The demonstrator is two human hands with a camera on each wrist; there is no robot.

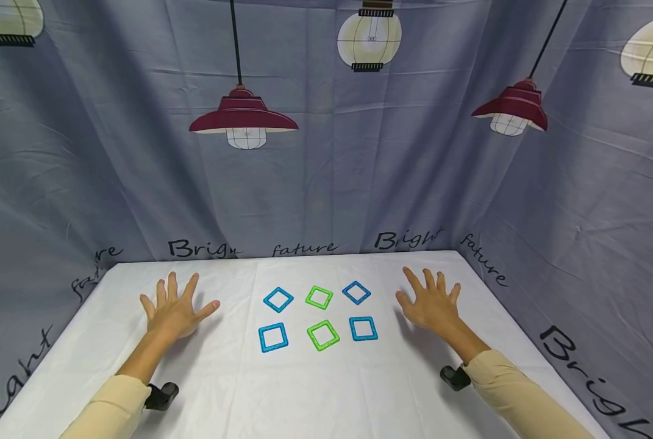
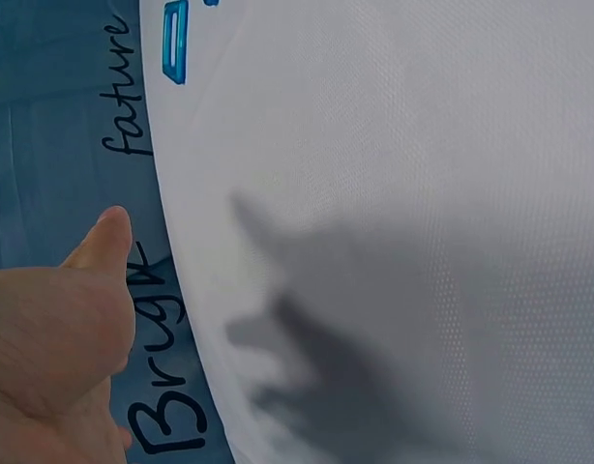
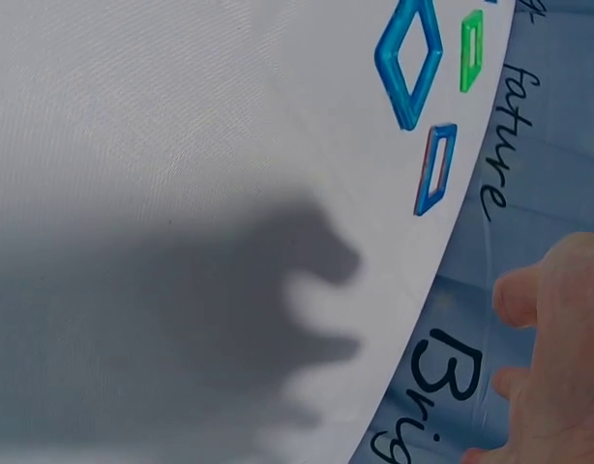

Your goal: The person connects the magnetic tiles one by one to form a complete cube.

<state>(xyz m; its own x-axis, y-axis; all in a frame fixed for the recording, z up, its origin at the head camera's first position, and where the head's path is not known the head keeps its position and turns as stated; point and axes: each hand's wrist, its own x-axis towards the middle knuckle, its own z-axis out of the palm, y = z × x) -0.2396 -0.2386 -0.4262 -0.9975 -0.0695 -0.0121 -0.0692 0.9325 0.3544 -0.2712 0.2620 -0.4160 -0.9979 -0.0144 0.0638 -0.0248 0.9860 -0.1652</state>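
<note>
Six square frame tiles lie in two rows on the white table point(image 1: 326, 396). The far row is a blue tile point(image 1: 278, 299), a green tile point(image 1: 319, 297) and a blue tile point(image 1: 356, 292). The near row is a blue tile point(image 1: 273, 337), a green tile point(image 1: 323, 335) and a blue tile point(image 1: 363, 328). My left hand point(image 1: 175, 308) is spread flat left of the tiles and holds nothing. My right hand point(image 1: 429, 299) is spread the same way to their right, also holding nothing. In the wrist views the left hand point(image 2: 55, 358) and right hand point(image 3: 558, 358) cast shadows on the cloth.
A grey-blue curtain point(image 1: 326, 183) printed with lamps and lettering closes in the table at the back and both sides. Black wrist mounts point(image 1: 161, 396) point(image 1: 455, 377) sit under both sleeves. A blue tile point(image 2: 174, 41) shows at the left wrist view's top edge.
</note>
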